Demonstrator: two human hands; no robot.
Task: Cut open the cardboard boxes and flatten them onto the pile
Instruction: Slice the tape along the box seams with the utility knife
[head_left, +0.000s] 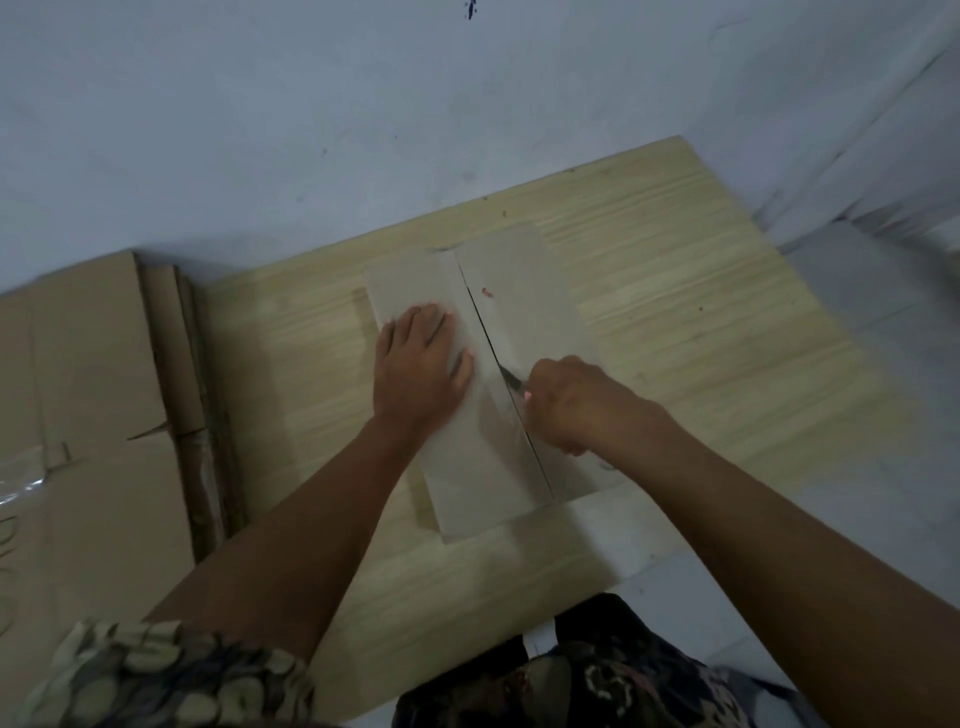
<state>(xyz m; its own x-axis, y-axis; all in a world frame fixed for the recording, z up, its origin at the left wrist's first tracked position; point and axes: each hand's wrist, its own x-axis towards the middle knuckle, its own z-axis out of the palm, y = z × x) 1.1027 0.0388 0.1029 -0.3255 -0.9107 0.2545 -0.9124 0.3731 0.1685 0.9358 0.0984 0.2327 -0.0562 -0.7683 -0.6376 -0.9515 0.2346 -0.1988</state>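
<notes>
Pale grey floor surrounds a light wooden board (675, 270) serving as the worktop. On it lies a closed grey-brown cardboard box (498, 280), its centre seam partly slit. The left hand (418, 366) presses flat, fingers straight, on the box's left flap. The right hand (576, 402) is clenched around a small knife (510, 380), blade in the seam. Flattened brown cardboard sheets (98, 395) are piled at left.

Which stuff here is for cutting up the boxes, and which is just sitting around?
For the job:
cardboard box
knife, gripped by the right hand
left hand, pressing the box
flattened pile

Just there:
wooden board
grey wall
</notes>
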